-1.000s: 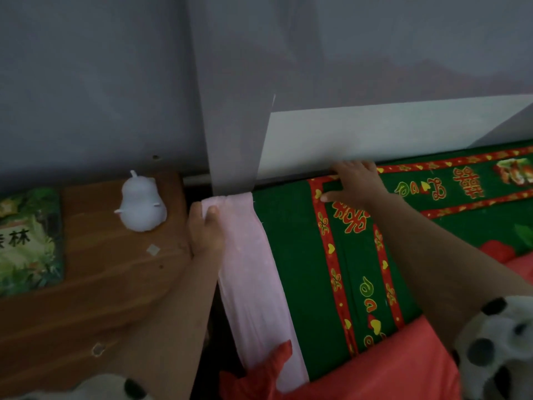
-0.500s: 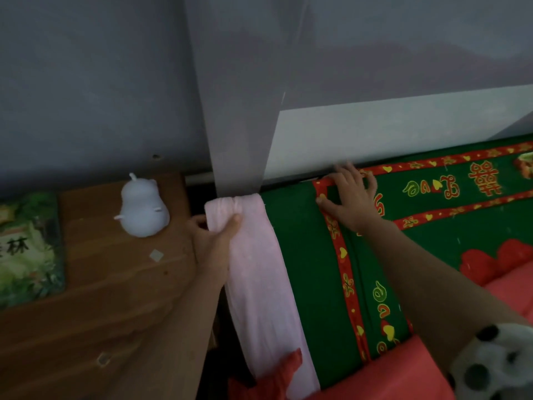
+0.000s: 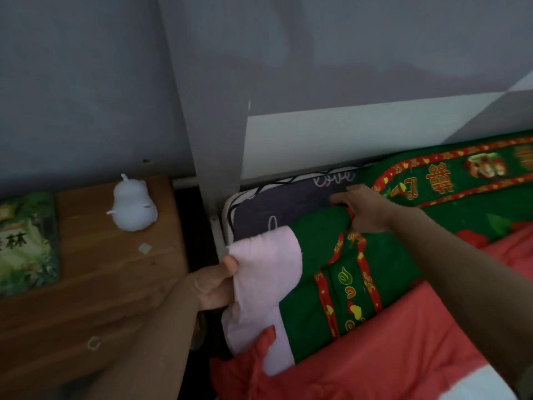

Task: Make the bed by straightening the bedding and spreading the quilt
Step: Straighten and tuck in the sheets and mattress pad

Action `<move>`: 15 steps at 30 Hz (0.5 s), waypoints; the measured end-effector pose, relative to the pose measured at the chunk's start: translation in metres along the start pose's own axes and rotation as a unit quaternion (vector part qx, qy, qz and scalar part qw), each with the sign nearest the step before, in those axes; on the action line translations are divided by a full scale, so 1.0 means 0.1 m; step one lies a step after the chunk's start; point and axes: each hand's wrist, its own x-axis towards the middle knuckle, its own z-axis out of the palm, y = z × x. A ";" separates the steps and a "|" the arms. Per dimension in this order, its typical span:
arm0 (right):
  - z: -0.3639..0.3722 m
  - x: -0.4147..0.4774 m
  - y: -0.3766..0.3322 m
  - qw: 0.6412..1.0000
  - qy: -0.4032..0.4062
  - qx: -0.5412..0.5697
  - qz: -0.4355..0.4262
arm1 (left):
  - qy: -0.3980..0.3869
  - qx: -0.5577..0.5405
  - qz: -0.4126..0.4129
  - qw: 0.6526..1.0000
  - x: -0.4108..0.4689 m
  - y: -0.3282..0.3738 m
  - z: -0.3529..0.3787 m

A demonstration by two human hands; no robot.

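Note:
A green quilt (image 3: pixel 311 310) with red and gold bands and a pink lining (image 3: pixel 268 267) lies bunched at the head of the bed. My left hand (image 3: pixel 213 287) grips the pink lining at the quilt's left corner. My right hand (image 3: pixel 363 212) grips the quilt's folded top edge on the red band. Behind the fold, a dark purple sheet (image 3: pixel 288 203) with white writing shows near the headboard (image 3: pixel 360 137). A red cover (image 3: pixel 389 347) lies in front of the green quilt.
A wooden bedside cabinet (image 3: pixel 115 284) stands left of the bed, carrying a white animal-shaped figure (image 3: pixel 134 207) and a green picture book (image 3: pixel 27 241). A grey post (image 3: pixel 216 140) rises at the bed's corner against the grey wall. A dark gap separates cabinet and bed.
Both hands have pulled the quilt's top edge back from the headboard toward me, bunching it and uncovering the dark purple sheet. My left hand dropped lower with the pink lining.

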 end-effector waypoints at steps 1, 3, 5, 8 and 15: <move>0.02 -0.19 0.00 1.000 0.003 -0.002 -0.008 | -0.028 0.018 -0.016 0.999 -0.01 -0.02 0.03; 0.08 -0.60 -0.02 1.000 0.000 -0.010 -0.004 | -0.105 0.109 -0.067 0.986 -0.03 -0.07 0.15; 0.24 -1.03 -0.02 1.000 -0.003 -0.010 0.008 | -0.160 0.217 -0.128 0.954 -0.04 -0.17 0.30; 0.59 -1.53 -0.02 0.999 -0.001 -0.007 0.037 | -0.156 0.268 -0.162 0.937 0.02 -0.32 0.43; 1.12 -2.46 0.02 0.995 0.084 0.016 0.050 | 0.183 0.503 -0.022 0.844 0.45 -1.03 0.79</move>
